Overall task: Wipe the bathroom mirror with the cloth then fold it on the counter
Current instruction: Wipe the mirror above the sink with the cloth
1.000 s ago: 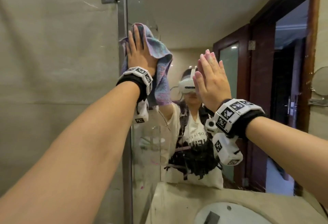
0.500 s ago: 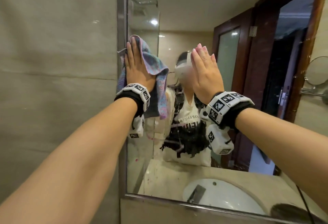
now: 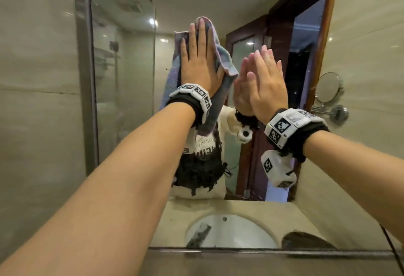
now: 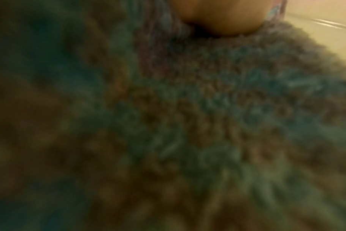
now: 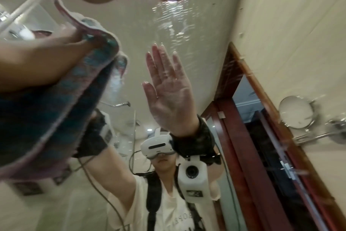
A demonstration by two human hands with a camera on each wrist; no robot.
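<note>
Fuzzy terry cloth (image 3: 220, 57); glossy glass mirror (image 3: 251, 2)

arms: showing bare up to the wrists, no sleeves covering them
left wrist band (image 3: 192, 98): wearing a black strap carrying white blocks printed with black square markers
right wrist band (image 3: 293, 127): wearing the same, with a white camera housing (image 3: 277, 169) hanging beneath, also bearing markers

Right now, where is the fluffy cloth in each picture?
Head: the cloth is upper middle, under the flat left hand on the mirror.
Left wrist: cloth fills nearly everything.
Right wrist: cloth at left.
Shared landmark: the left hand.
</note>
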